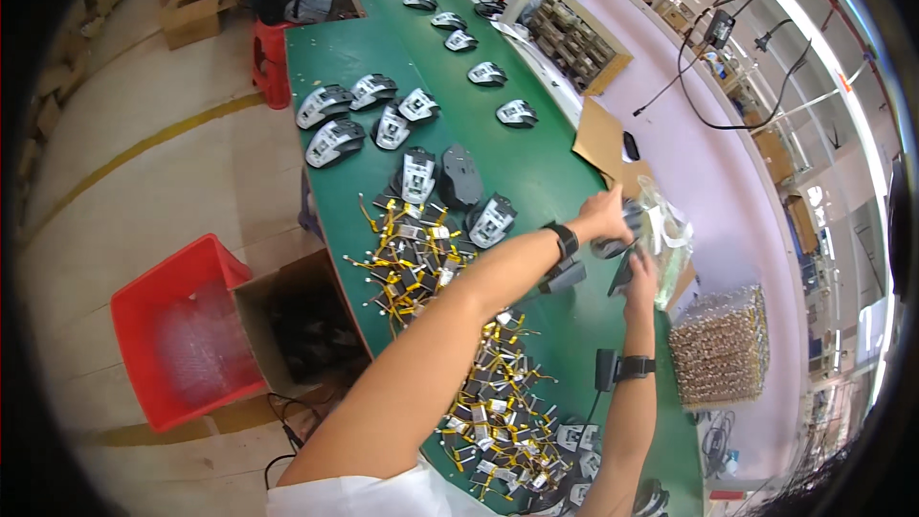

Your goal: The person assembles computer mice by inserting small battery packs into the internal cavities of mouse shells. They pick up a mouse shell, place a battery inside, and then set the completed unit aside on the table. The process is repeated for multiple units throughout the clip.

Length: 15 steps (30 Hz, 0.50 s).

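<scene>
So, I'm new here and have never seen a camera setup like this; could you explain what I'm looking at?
There's no machine: these are a person's bare hands, seen from a wide camera on their own head, so straight edges bend. On the green table lie partly open computer mice and a heap of small batteries with wires. The right hand holds a dark flat piece. The left hand is at a dark rounded part beside it; its grip is hard to make out.
</scene>
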Tool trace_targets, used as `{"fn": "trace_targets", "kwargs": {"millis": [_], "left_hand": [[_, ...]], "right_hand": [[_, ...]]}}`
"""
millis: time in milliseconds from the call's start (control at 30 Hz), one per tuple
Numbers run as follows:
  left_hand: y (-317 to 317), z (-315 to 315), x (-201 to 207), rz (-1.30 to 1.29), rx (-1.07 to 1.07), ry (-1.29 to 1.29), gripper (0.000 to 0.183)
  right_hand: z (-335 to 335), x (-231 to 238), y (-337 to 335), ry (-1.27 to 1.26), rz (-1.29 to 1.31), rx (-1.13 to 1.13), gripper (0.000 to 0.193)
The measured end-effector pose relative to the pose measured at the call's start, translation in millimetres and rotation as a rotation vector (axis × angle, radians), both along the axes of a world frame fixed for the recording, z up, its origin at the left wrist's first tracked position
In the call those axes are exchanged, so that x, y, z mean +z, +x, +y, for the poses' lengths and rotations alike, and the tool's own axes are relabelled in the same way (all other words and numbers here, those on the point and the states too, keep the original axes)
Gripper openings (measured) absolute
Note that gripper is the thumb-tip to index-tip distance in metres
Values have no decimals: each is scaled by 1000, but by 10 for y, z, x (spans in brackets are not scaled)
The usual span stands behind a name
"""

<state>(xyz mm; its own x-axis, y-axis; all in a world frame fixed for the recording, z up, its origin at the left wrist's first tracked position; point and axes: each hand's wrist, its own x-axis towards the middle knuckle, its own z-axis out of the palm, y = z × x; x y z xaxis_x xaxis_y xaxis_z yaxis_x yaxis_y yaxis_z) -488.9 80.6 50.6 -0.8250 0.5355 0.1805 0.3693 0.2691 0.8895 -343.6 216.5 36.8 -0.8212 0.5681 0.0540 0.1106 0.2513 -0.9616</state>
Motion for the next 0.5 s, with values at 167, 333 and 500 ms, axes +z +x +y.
{"fn": "trace_targets", "kwargs": {"millis": [167,333,500], "left_hand": [[-355,-1629,596,219,104,1,101],[-550,-3291,285,130,281,81,101],[-330,-3888,-45,95,596,-331,101]], "right_hand": [[-1206,507,-545,12,177,382,46],[-2247,391,-1335,641,310,427,46],[-3237,58,-1678,906,273,489,49]]}}
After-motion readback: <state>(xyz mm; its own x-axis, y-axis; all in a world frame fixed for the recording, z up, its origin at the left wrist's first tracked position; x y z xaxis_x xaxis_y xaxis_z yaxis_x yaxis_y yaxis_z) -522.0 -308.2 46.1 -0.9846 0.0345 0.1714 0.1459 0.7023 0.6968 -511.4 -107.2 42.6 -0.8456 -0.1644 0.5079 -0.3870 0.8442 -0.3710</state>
